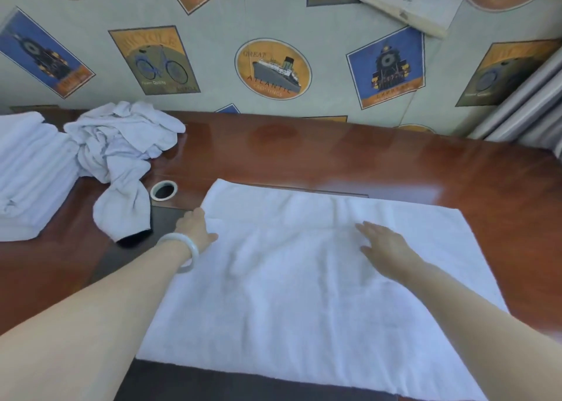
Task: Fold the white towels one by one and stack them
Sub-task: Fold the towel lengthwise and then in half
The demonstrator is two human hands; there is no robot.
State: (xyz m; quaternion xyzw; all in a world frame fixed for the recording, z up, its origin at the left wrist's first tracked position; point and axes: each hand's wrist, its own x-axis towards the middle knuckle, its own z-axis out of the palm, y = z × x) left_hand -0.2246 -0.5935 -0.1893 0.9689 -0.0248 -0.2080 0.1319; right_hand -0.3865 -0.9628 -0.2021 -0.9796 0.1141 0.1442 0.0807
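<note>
A white towel point(319, 294) lies spread flat on the wooden desk point(395, 163), with a low ridge running across its far part. My left hand point(196, 227), with a pale bangle on the wrist, rests at the towel's far left edge; its fingers are partly hidden there, so I cannot tell if they grip the cloth. My right hand point(386, 245) lies flat on the towel's middle with straight fingers. A heap of crumpled white towels point(121, 148) sits at the left. Beside it stands a stack of folded white towels point(27, 172).
A round cable hole with a white rim point(164, 190) lies in the desk between the heap and the spread towel. A dark mat point(130, 248) sits under the towel's left side. A printed cloth point(273, 66) hangs behind the desk. Grey rolls point(532, 108) lean at the far right.
</note>
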